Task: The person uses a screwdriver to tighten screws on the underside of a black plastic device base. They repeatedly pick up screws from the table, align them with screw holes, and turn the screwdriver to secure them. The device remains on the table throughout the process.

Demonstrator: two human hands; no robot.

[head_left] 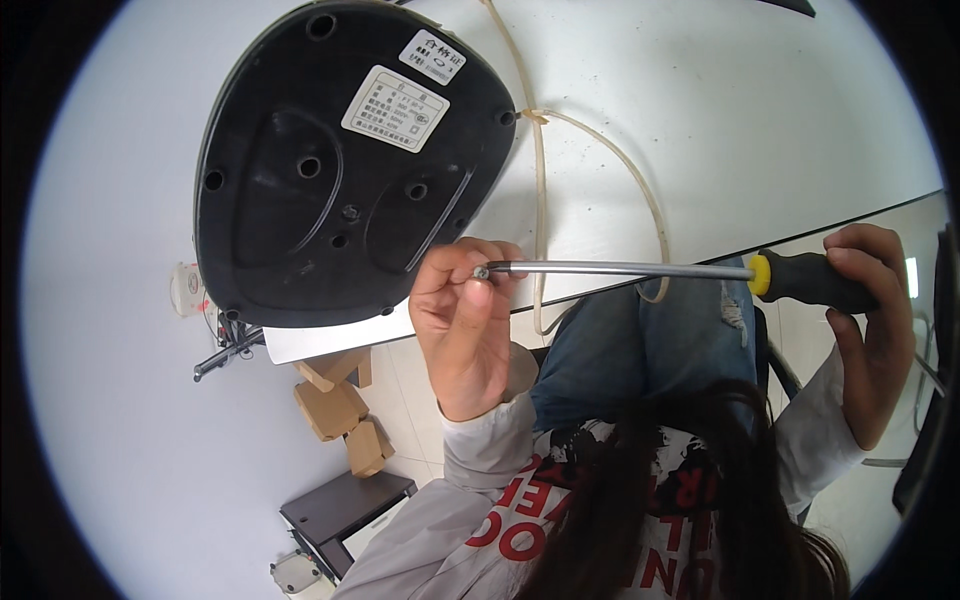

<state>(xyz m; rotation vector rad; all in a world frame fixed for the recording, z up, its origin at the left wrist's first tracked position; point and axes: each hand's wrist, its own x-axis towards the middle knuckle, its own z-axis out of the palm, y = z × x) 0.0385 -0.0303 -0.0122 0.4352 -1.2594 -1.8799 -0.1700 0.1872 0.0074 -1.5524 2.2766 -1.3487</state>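
Observation:
A long screwdriver (620, 268) with a steel shaft and a black handle with a yellow collar lies level across the view. My right hand (868, 325) grips the handle at the right. My left hand (462, 325) pinches a small screw (482, 271) against the screwdriver's tip, just off the lower right edge of a black appliance (300, 210). The appliance lies bottom-up on the white table (720, 120), showing several screw holes and two white labels.
A beige cord (600, 150) loops from the appliance across the table and over its front edge. A small white object (186, 288) and a thin black tool (225, 355) lie left of the appliance. Cardboard boxes (335, 405) and a dark cabinet (345, 505) stand on the floor.

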